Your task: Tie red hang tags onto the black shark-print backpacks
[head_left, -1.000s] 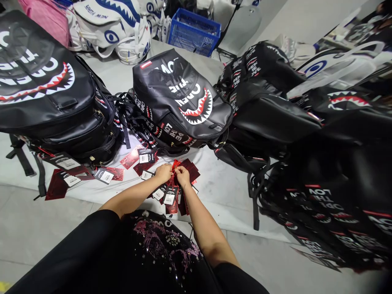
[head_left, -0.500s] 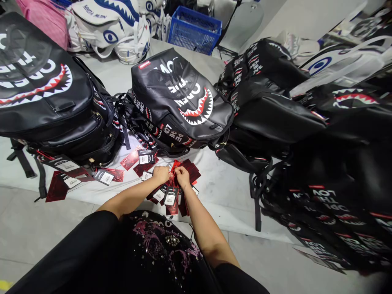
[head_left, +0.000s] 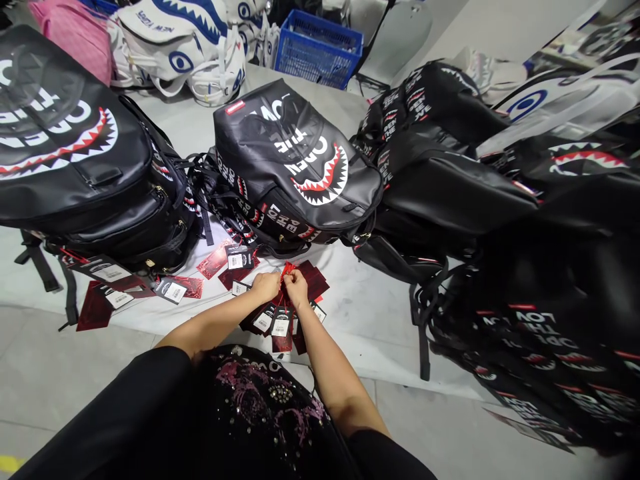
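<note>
Both hands are close together at a bunch of red cords tied to hang tags. My left hand has its fingers curled in at the cords. My right hand pinches the cords from the other side. Below the hands several black tags with white barcode labels and dark red cards fan out over the white tabletop. Just beyond stands a black backpack with a red-and-white toothed mouth print. More tags lie left of my left hand.
A large black backpack with tags at its base stands at left. Black backpacks are piled at right, some hanging over the table edge. White backpacks, a pink bag and a blue crate are farther back.
My left hand has shifted slightly right, closer to my right hand. The tags beneath have moved a little. The backpacks stay in place.
</note>
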Demonstrator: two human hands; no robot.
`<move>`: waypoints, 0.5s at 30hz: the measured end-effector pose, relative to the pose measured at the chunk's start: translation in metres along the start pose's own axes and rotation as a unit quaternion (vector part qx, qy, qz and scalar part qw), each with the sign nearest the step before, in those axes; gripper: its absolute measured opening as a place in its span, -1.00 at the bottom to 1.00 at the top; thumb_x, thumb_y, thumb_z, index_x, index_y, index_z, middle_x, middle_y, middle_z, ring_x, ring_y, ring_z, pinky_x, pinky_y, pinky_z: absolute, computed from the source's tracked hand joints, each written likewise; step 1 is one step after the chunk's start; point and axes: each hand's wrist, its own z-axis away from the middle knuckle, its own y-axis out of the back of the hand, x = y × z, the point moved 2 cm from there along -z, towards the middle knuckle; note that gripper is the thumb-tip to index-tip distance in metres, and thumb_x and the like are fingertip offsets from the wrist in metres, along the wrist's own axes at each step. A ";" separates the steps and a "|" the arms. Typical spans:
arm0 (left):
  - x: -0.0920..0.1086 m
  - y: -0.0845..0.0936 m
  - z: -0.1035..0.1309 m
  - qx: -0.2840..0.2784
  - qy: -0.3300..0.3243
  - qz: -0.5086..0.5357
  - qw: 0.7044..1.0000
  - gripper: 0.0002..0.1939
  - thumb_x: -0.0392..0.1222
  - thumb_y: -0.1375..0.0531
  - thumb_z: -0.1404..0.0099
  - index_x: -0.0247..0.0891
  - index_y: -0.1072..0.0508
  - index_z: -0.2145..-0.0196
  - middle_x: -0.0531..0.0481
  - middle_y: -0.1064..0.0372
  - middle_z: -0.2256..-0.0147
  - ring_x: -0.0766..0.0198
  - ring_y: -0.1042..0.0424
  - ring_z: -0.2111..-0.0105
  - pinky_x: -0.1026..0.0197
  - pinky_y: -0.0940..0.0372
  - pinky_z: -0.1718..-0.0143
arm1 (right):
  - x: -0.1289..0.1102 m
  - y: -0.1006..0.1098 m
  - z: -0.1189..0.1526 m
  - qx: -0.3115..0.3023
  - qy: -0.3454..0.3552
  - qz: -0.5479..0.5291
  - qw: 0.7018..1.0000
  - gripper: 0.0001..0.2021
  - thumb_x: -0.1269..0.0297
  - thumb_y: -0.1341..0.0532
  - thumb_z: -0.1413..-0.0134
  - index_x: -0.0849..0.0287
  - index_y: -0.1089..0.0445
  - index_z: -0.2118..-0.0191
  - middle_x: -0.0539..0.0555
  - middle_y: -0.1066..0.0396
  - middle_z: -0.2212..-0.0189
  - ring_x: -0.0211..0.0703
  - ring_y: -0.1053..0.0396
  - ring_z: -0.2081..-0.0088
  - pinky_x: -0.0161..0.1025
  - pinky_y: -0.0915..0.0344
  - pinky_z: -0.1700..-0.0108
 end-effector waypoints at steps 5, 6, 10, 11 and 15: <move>0.000 0.014 0.002 -0.016 0.004 -0.011 1.000 -0.77 -0.21 -0.08 -0.31 -0.29 -0.46 0.15 -0.23 -0.48 0.16 0.06 -0.43 0.07 0.13 -0.24 0.06 | -0.007 -0.005 0.003 0.024 -0.008 0.071 0.997 -0.75 0.04 -0.11 0.05 0.07 -0.13 0.55 -0.08 -0.24 0.63 -0.19 -0.18 0.52 -0.29 -0.10 0.39; -0.001 0.017 0.003 -0.017 0.009 -0.015 1.000 -0.77 -0.22 -0.10 -0.30 -0.31 -0.46 0.14 -0.25 -0.47 0.15 0.04 -0.42 0.05 0.12 -0.24 0.05 | -0.008 -0.006 0.003 0.031 -0.012 0.075 0.997 -0.76 0.05 -0.10 0.04 0.07 -0.15 0.54 -0.07 -0.25 0.62 -0.18 -0.19 0.51 -0.29 -0.10 0.38; -0.015 0.022 0.012 -0.024 0.039 -0.021 0.999 -0.82 -0.31 -0.13 -0.25 -0.36 -0.50 0.22 -0.29 -0.48 0.19 0.01 -0.45 0.10 0.10 -0.25 0.09 | -0.011 0.000 -0.001 0.071 -0.033 0.098 0.992 -0.78 0.12 0.03 -0.09 0.11 -0.24 0.42 0.02 -0.34 0.55 -0.11 -0.26 0.43 -0.25 -0.15 0.32; -0.021 0.023 0.016 -0.022 0.045 -0.018 0.999 -0.83 -0.31 -0.13 -0.25 -0.34 -0.50 0.24 -0.27 -0.49 0.20 0.02 -0.45 0.12 0.11 -0.25 0.11 | -0.012 0.005 -0.002 0.075 -0.037 0.103 0.991 -0.77 0.14 0.03 -0.10 0.12 -0.26 0.39 0.04 -0.36 0.53 -0.09 -0.28 0.41 -0.24 -0.16 0.30; -0.045 0.030 0.033 0.027 0.065 0.018 0.997 -0.76 -0.16 -0.03 -0.34 -0.21 -0.48 0.20 -0.14 -0.50 0.19 0.10 -0.46 0.17 0.17 -0.24 0.22 | -0.026 0.020 -0.002 0.065 -0.001 0.138 0.988 -0.76 0.22 -0.09 -0.04 0.22 -0.36 0.21 0.18 -0.44 0.29 -0.02 -0.35 0.25 -0.16 -0.21 0.15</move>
